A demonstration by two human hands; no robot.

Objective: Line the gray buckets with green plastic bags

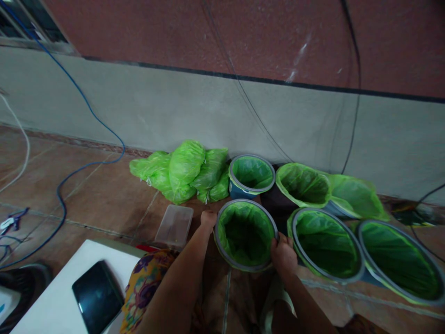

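Right in front of me is a round trash bin (248, 268) with a grey rim, lined with a green plastic bag (239, 218). My left hand (208, 219) is closed at the left side of its rim. On the opposite side, my right hand (284, 254) grips the rim, fingers wrapped at the edge. The bag hangs down inside the bin, whose bottom is dark. Just right of my right hand stands another lined bin (298, 232); behind the held one is a blue-sided lined bin (239, 191).
More green-lined bins (368, 255) stand to the right. Tied green bags (187, 167) are piled against the wall. A clear plastic tub (174, 225) lies left of my arm. A white surface (86, 253) holds a dark tablet-like device (99, 297). A blue cable (64, 204) crosses the floor.
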